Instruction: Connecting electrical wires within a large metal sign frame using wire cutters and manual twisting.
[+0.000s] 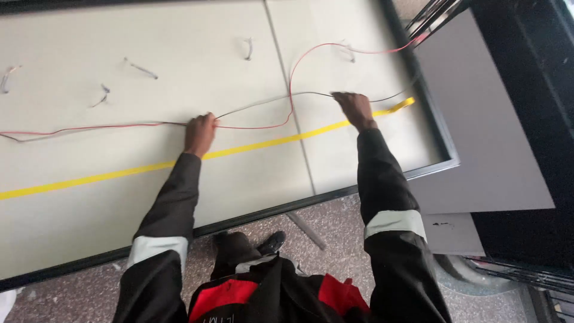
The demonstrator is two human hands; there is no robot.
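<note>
Two hands worked on a broad pale surface [119, 197] framed in black, with no containers on it. The left hand [200, 133] was clenched around a grey wire [269, 100] and a red wire [89, 127], pinning them just above a strip of yellow tape [107, 175]. The right hand [354, 109] pinched the grey wire further along, near the tape's far end. Beyond them, the red wire looped toward the surface's right edge, and short wire scraps [141, 69] lay scattered with open room around them.
</note>
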